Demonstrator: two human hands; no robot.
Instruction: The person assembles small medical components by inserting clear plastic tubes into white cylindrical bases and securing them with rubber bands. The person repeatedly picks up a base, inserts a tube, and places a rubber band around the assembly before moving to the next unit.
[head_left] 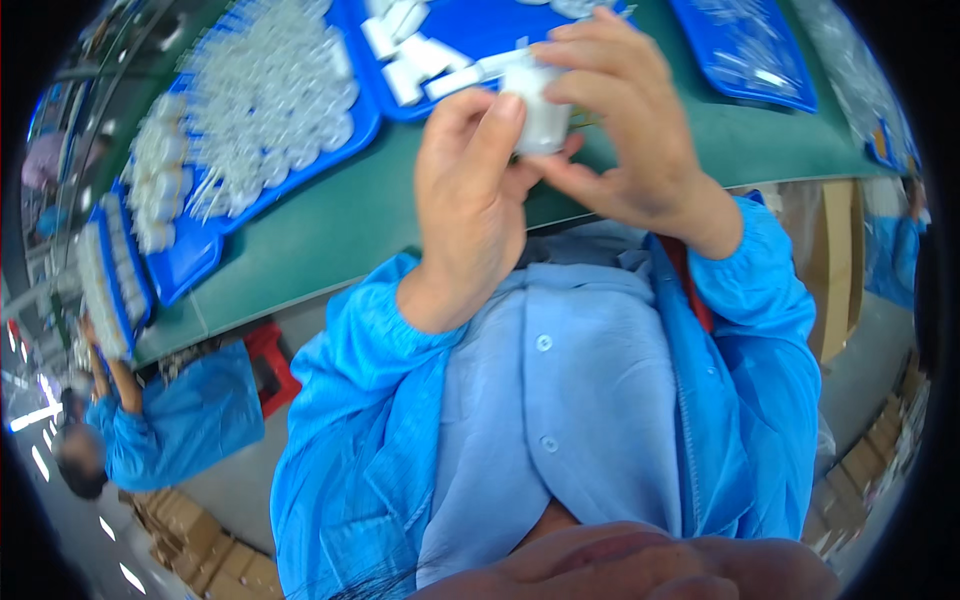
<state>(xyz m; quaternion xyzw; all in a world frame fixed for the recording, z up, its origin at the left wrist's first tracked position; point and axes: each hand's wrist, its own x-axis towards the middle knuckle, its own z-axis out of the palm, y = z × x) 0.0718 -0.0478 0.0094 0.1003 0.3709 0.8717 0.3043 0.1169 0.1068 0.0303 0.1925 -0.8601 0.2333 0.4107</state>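
Between my two hands is a small white translucent plastic cup-shaped part (543, 112), with a narrow piece sticking up at its top. My left hand (468, 190) is closed on its left side, the thumb pressed against the wall. My right hand (640, 135) curls round it from the right, with fingers at the upper edge and the thumb near the bottom. Just beyond the hands, several white block-like pieces (430, 62) lie in a blue tray (480, 22). The fingers partly cover the cup-shaped part.
On the green table (290, 245), a blue tray (362, 128) at left bears many clear plastic parts (280, 85). Another blue tray (715, 70) with thin clear pieces stands at far right. A co-worker in blue (190, 420) sits at left beside a red stool (268, 365). Cardboard (838, 265) stands at right.
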